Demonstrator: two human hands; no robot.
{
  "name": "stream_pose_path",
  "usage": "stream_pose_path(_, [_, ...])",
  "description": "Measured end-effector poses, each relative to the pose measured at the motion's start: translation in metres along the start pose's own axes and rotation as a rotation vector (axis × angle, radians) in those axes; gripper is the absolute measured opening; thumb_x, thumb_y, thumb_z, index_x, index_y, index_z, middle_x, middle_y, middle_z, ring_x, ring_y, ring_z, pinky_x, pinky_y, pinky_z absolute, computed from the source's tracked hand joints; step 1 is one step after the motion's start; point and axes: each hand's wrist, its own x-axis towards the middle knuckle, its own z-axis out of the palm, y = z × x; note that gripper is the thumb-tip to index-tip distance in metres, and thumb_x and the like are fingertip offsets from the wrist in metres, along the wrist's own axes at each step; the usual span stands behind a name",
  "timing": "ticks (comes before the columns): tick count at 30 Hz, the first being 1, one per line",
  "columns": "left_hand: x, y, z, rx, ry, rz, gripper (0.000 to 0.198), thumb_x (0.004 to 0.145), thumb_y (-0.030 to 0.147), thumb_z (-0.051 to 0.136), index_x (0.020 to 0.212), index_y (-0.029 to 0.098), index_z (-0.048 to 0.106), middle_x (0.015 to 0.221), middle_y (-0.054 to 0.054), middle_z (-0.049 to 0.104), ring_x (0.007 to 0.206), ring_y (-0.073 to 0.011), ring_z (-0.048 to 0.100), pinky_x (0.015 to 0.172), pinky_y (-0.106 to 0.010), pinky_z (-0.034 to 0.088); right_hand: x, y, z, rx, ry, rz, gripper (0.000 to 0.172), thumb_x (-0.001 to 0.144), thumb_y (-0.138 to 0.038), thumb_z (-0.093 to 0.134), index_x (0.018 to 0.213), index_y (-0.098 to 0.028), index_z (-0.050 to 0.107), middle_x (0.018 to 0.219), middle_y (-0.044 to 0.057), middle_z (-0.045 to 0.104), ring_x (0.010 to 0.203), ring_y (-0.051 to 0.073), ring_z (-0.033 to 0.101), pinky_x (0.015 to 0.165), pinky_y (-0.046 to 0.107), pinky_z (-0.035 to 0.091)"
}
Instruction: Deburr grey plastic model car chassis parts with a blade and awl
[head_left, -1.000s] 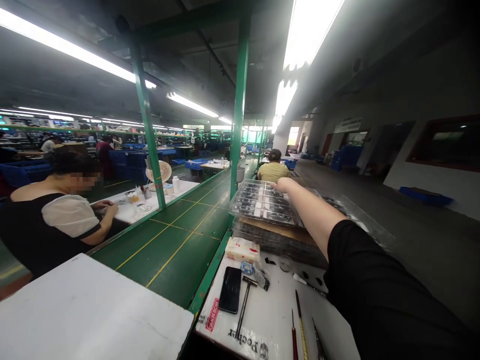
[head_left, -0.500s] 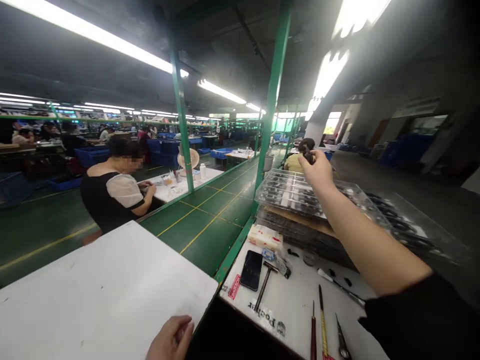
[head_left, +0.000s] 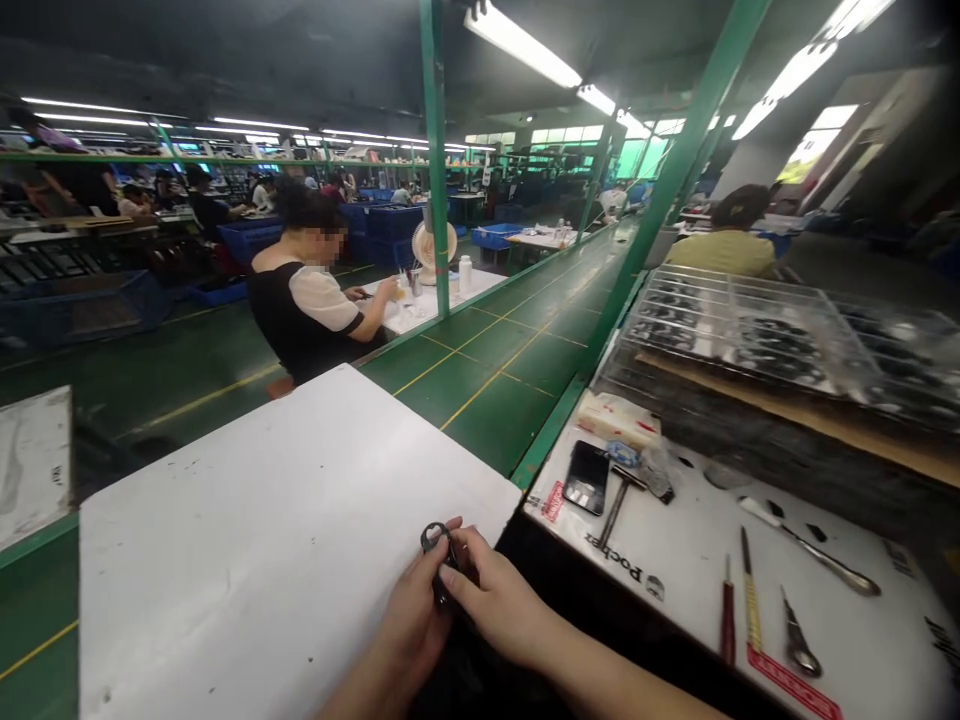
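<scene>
Holding: one black ring-ended part, pinched by fingers of left hand and right hand; white bench ahead of them. Hazard: slackened thumbs could drop it past the near edge.

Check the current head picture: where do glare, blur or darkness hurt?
Head view: ceiling tubes burn out white; the white tabletop carries soft sheen; clear trays blur toward the right edge, background there murky; the held black part shows little detail.
</scene>
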Motion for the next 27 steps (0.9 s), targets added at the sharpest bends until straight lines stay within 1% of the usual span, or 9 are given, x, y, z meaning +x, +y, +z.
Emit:
stream_pose_path(2, [0.013,0.015,-0.008,-0.088,0.066,0.043,0.03,0.11,0.026,0.082,0.138,0.02,0.084,0.153,-0.019,0.085,0.137,-0.0347,0.085,0.118,-0.047,0.069,0.012,0.01,0.0,-0.098,0.066,-0.093,0.034,0.109,-0.039,0.078,0.141,-0.028,0.078,0.134,0.012,0.085,0.121,0.033,0.081,0.114,0.051,0.062])
stream_pose_path(4, [0.022,0.028,-0.016,-0.126,0.076,0.096,0.025,0.112,0.026,0.08,0.136,0.02,0.083,0.152,-0.018,0.084,0.134,-0.0333,0.086,0.115,-0.047,0.07,0.018,0.023,-0.003,-0.178,0.134,-0.181,0.027,0.113,-0.041,0.073,0.134,-0.027,0.082,0.123,0.012,0.086,0.11,0.032,0.082,0.104,0.048,0.064])
stream_pose_path(6, [0.028,0.037,-0.022,-0.159,0.039,0.12,0.027,0.111,0.028,0.082,0.136,0.019,0.081,0.139,-0.017,0.087,0.124,-0.0324,0.088,0.111,-0.046,0.071,0.02,0.038,-0.003,-0.23,0.198,-0.265,0.023,0.117,-0.041,0.066,0.125,-0.027,0.082,0.107,0.009,0.086,0.095,0.029,0.082,0.089,0.043,0.065])
stream_pose_path(9, [0.033,0.039,-0.031,-0.218,-0.052,0.119,0.036,0.109,0.034,0.085,0.141,0.018,0.08,0.117,-0.012,0.084,0.1,-0.0276,0.085,0.093,-0.044,0.071,0.021,0.059,0.004,-0.293,0.276,-0.394,0.026,0.119,-0.037,0.059,0.111,-0.026,0.081,0.095,0.008,0.084,0.085,0.028,0.081,0.08,0.04,0.064])
stream_pose_path(13, [0.036,0.033,-0.034,-0.273,-0.169,0.09,0.047,0.107,0.039,0.085,0.148,0.019,0.078,0.121,-0.013,0.08,0.097,-0.0266,0.078,0.082,-0.042,0.066,0.024,0.072,0.016,-0.36,0.332,-0.498,0.023,0.117,-0.03,0.061,0.107,-0.026,0.081,0.09,0.008,0.083,0.079,0.026,0.078,0.076,0.038,0.06])
stream_pose_path(18, [0.039,0.03,-0.036,-0.199,-0.167,0.054,0.042,0.106,0.04,0.094,0.141,0.02,0.083,0.131,-0.013,0.082,0.108,-0.0272,0.08,0.091,-0.043,0.069,0.026,0.066,0.019,-0.375,0.359,-0.484,0.024,0.117,-0.031,0.062,0.104,-0.026,0.082,0.087,0.009,0.083,0.074,0.026,0.075,0.072,0.038,0.059])
stream_pose_path(22, [0.041,0.033,-0.04,-0.114,-0.18,0.064,0.044,0.101,0.043,0.101,0.136,0.021,0.085,0.13,-0.011,0.086,0.109,-0.0262,0.083,0.095,-0.042,0.073,0.024,0.054,0.019,-0.393,0.336,-0.383,0.029,0.119,-0.038,0.061,0.107,-0.026,0.085,0.09,0.011,0.083,0.08,0.028,0.077,0.078,0.042,0.064])
stream_pose_path(25, [0.043,0.035,-0.042,-0.036,-0.201,0.059,0.056,0.095,0.043,0.106,0.142,0.024,0.083,0.133,-0.011,0.088,0.106,-0.0258,0.086,0.09,-0.039,0.075,0.018,0.045,0.01,-0.408,0.291,-0.308,0.035,0.121,-0.041,0.056,0.11,-0.026,0.086,0.096,0.011,0.085,0.086,0.027,0.08,0.084,0.041,0.066])
stream_pose_path(27, [0.043,0.037,-0.043,0.029,-0.193,0.075,0.068,0.091,0.05,0.108,0.149,0.029,0.08,0.132,-0.011,0.089,0.102,-0.0256,0.087,0.083,-0.037,0.076,0.007,0.04,-0.005,-0.419,0.238,-0.281,0.035,0.121,-0.043,0.058,0.11,-0.026,0.087,0.099,0.01,0.088,0.089,0.025,0.081,0.085,0.038,0.067])
